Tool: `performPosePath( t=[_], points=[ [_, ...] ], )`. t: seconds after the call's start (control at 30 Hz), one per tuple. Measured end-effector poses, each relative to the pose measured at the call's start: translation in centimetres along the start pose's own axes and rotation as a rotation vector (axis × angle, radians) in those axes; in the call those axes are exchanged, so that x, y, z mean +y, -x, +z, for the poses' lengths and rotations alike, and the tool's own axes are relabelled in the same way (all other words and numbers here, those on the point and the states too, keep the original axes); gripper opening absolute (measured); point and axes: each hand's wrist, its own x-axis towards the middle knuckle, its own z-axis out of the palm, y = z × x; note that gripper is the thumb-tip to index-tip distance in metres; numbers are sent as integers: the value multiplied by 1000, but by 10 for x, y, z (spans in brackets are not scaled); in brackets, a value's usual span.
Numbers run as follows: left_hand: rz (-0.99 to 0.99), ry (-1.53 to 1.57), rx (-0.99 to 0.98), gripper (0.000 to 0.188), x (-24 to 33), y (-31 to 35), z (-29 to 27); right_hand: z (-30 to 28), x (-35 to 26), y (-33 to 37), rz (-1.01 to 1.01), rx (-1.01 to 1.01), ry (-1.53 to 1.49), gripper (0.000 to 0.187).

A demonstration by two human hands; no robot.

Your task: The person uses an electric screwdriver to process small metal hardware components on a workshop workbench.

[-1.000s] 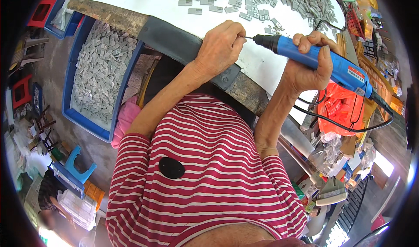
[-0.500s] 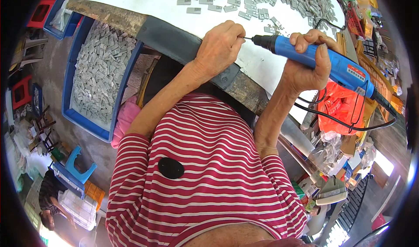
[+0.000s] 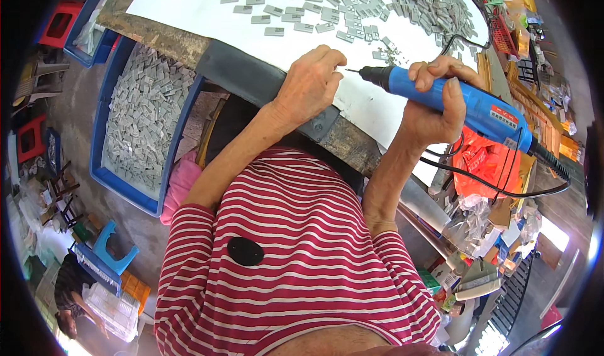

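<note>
My right hand (image 3: 440, 104) is wrapped around a blue electric screwdriver (image 3: 465, 104) with a black nose and a thin bit. The tool lies almost level, its bit pointing left to my left hand. At the table's front edge my left hand (image 3: 311, 82) is closed in a pinch; whatever its fingers hold is hidden. The bit's tip is very close to those fingertips, and contact cannot be made out. Beyond both hands, small grey rectangular pieces (image 3: 274, 32) lie spread on a white sheet (image 3: 207, 16). A dense heap of them (image 3: 431, 6) lies farther right, with tiny screw-like bits (image 3: 391, 55) nearer me.
A blue bin (image 3: 97, 148) full of similar grey pieces stands left, below the table. Dark padding (image 3: 236, 73) covers part of the table edge. The screwdriver's black cable (image 3: 491, 191) loops at the right, by a red plastic bag (image 3: 478, 167). Another person (image 3: 72, 293) is at lower left.
The view has shifted slightly, so the table and its pieces appear lower. Both hands stay close together, the left one pinched and the right one on the screwdriver.
</note>
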Motion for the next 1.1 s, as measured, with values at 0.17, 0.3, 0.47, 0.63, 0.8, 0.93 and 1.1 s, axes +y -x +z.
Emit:
performPosePath(
  t=[0.17, 0.3, 0.47, 0.63, 0.8, 0.93, 1.1],
  points=[
    [14, -21, -4, 20, 0, -16, -2, -11, -9, -4, -42, 24, -27, 23],
    [139, -321, 10, 21, -8, -38, 5, -15, -13, -5, -63, 35, -34, 24],
    [181, -483, -12, 19, -24, -49, 14, -17, -17, -5, -78, 35, -33, 23],
    [206, -518, -33, 14, -27, -46, 15, -20, -17, -5, -88, 55, -41, 23],
    [204, -480, -53, 12, -20, -35, 9, -20, -15, -5, -90, 79, -44, 22],
    [126, -393, -148, 12, -10, -20, 2, -16, -11, -6, -82, 81, 19, 23],
    [91, -303, -140, 14, -4, -9, -3, -6, -4, -5, -28, 74, 86, 23]
  ],
)
